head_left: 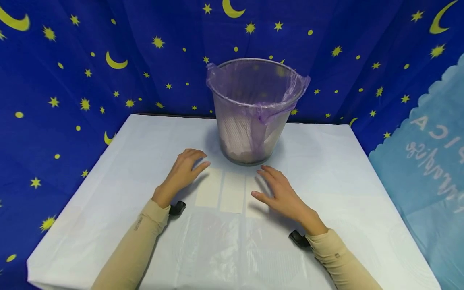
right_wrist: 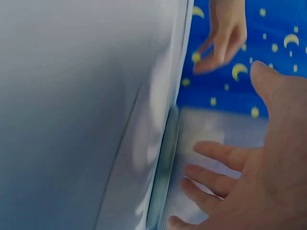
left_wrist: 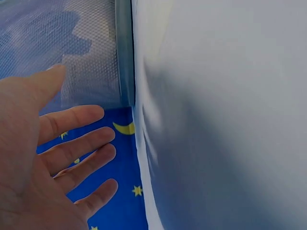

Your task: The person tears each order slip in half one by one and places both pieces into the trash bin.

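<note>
My left hand (head_left: 185, 169) hovers over the white table, its fingers spread and loosely bent, with nothing in its grasp. Facing it, my right hand (head_left: 282, 193) is held the same way, and it too holds nothing. Between and below them, three pale cream rectangles (head_left: 232, 192) lie flat side by side; the right hand partly covers the rightmost one. Just beyond the hands stands a mesh wastebasket (head_left: 233, 131), upright, lined with a thin purple bag (head_left: 266, 112) folded over its rim. Both wrist views show fingers apart from the basket's wall.
The white-covered table (head_left: 326, 161) ends at a blue curtain (head_left: 163, 72) with yellow moons and stars. At the right hangs a light blue cloth (head_left: 431, 161) with lettering. Glossy, wrinkled film-like patches (head_left: 217, 245) lie nearer the front.
</note>
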`<action>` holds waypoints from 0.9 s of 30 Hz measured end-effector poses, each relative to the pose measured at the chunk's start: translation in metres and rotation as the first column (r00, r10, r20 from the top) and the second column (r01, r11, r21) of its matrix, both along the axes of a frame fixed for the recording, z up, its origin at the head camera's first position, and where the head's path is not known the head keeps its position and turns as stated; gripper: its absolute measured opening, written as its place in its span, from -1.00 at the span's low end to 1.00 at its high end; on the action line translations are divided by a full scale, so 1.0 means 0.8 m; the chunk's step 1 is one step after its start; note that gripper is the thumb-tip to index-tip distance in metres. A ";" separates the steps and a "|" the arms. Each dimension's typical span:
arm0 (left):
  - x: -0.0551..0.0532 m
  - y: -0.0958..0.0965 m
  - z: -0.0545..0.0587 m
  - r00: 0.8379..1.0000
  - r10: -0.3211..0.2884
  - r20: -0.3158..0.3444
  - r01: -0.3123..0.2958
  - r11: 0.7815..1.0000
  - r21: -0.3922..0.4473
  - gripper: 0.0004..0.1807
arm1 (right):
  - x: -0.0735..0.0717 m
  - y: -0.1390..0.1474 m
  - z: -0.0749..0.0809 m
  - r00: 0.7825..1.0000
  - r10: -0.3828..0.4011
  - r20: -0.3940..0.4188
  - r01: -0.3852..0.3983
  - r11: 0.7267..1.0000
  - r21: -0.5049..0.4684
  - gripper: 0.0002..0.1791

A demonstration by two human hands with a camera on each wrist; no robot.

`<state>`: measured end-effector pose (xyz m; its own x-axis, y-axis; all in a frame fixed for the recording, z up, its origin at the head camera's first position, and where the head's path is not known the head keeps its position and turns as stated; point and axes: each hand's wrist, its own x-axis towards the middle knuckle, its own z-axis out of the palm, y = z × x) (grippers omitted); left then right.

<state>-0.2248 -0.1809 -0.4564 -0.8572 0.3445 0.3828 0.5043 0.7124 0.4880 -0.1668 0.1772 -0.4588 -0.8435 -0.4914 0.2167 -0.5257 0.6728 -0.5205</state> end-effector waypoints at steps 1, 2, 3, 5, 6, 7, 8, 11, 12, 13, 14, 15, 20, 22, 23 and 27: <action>-0.001 0.002 0.000 1.000 -0.007 -0.004 0.007 1.000 0.002 -0.56 | 0.001 -0.007 0.000 1.000 0.016 0.001 -0.016 1.000 0.005 -0.14; -0.002 0.003 0.000 1.000 -0.013 -0.008 0.013 1.000 0.004 -0.57 | 0.003 -0.014 0.000 1.000 0.030 0.001 -0.030 1.000 0.007 -0.14; -0.003 0.005 -0.001 1.000 -0.018 -0.011 0.018 1.000 0.004 -0.57 | 0.004 -0.021 -0.001 0.999 0.044 0.001 -0.044 0.999 0.010 -0.14; -0.004 0.008 -0.001 1.000 -0.023 -0.009 0.023 1.000 -0.002 -0.57 | 0.005 -0.033 -0.002 0.998 0.070 -0.006 -0.070 0.998 0.010 -0.16; -0.005 0.010 -0.001 1.000 -0.027 -0.008 0.027 1.000 -0.006 -0.57 | 0.005 -0.038 -0.003 0.997 0.079 -0.005 -0.079 0.997 0.011 -0.16; -0.006 0.011 -0.001 0.999 -0.034 -0.012 0.034 0.999 -0.010 -0.57 | 0.006 -0.043 -0.003 0.996 0.087 -0.010 -0.086 0.996 0.011 -0.17; -0.007 0.013 0.000 0.999 -0.038 -0.009 0.038 0.999 -0.016 -0.57 | 0.006 -0.048 -0.002 0.996 0.093 -0.016 -0.093 0.996 0.010 -0.17; -0.009 0.016 0.000 0.999 -0.049 -0.012 0.049 0.998 -0.026 -0.58 | 0.006 -0.062 0.000 0.993 0.113 -0.021 -0.112 0.994 0.009 -0.16; -0.011 0.017 -0.001 0.998 -0.053 -0.021 0.053 0.998 -0.029 -0.58 | 0.006 -0.067 0.000 0.993 0.119 -0.021 -0.119 0.993 0.008 -0.16; -0.011 0.018 -0.002 0.998 -0.057 -0.023 0.057 0.998 -0.031 -0.59 | 0.006 -0.072 0.000 0.992 0.125 -0.019 -0.125 0.992 0.005 -0.16; -0.012 0.020 -0.003 0.998 -0.061 -0.024 0.061 0.998 -0.033 -0.59 | 0.007 -0.077 -0.001 0.991 0.132 -0.017 -0.132 0.991 0.002 -0.16; -0.012 0.021 -0.003 0.998 -0.063 -0.022 0.062 0.997 -0.036 -0.60 | 0.007 -0.081 -0.003 0.991 0.136 -0.015 -0.136 0.991 0.003 -0.17; -0.012 0.025 -0.006 0.998 -0.063 0.008 0.063 0.997 -0.047 -0.60 | 0.012 -0.098 -0.009 0.989 0.148 -0.030 -0.148 0.989 -0.003 -0.19; -0.011 0.025 -0.006 0.998 -0.059 0.013 0.059 0.997 -0.051 -0.60 | 0.014 -0.101 -0.010 0.988 0.146 -0.043 -0.147 0.989 -0.015 -0.20; -0.011 0.025 -0.006 0.998 -0.057 0.013 0.058 0.997 -0.051 -0.60 | 0.015 -0.101 -0.011 0.988 0.145 -0.049 -0.146 0.989 -0.017 -0.20; -0.009 0.021 -0.008 0.998 -0.054 0.028 0.055 0.997 -0.058 -0.61 | 0.015 -0.103 -0.014 0.986 0.153 -0.068 -0.156 0.987 -0.036 -0.23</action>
